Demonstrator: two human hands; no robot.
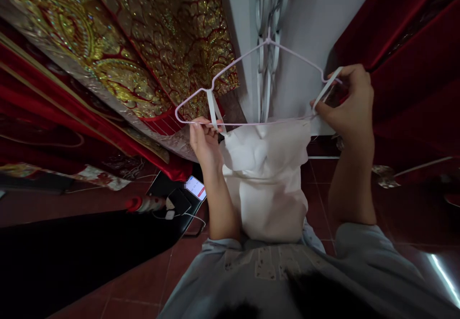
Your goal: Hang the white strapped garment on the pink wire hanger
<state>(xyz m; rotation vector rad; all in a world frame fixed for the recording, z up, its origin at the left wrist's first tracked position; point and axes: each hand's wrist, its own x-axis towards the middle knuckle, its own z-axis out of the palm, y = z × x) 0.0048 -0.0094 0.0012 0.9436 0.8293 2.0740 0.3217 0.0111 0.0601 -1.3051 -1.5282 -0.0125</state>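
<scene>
A pale pink clothes hanger (240,60) is in front of me, and a white garment (268,180) with thin straps hangs down from it toward my lap. My left hand (206,142) is closed at the hanger's lower bar, close to the left strap (212,108), which loops over the notch on that side. At the opposite end, my right hand (354,101) pinches the right strap (326,90) and stretches it around the hanger's tip. Whether the hanger's hook hangs on the metal behind it, I cannot tell.
Gold-embroidered red garments (136,46) hang at the left, and dark red cloth (413,79) at the right. A white metal rack (264,94) stands behind the hanger. On a black seat at lower left lie a lit phone (196,187) and a red-capped bottle (143,204).
</scene>
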